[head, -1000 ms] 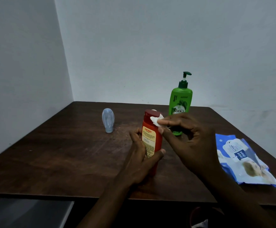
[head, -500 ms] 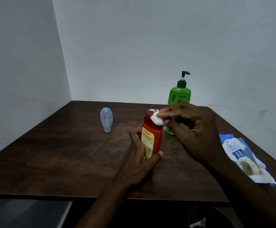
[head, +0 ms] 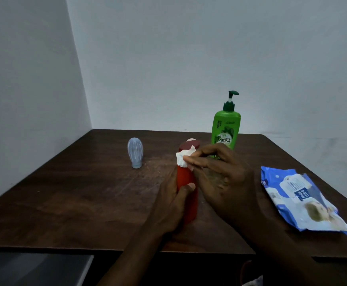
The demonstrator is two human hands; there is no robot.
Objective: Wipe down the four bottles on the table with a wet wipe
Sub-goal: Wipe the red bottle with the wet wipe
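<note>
**A:** Head view first. How many bottles?

**B:** Three for certain on the table [head: 75, 203]. One red bottle [head: 186, 178] stands upright near the front edge, one green pump bottle [head: 226, 129] behind it, and one small bluish bottle [head: 135, 152] well to the left. A pale rounded top [head: 191, 139] peeks from behind the red cap; I cannot tell what it is.

**A:** And the hands?

**B:** Two. The left hand [head: 172, 205] grips the red bottle's lower body, thumb across the front. The right hand [head: 224, 178] pinches one white wet wipe [head: 183, 158] against it, just under the cap.

**A:** Anything else?

**B:** One blue wipes pack [head: 296, 199] lies flat on the right.
</note>
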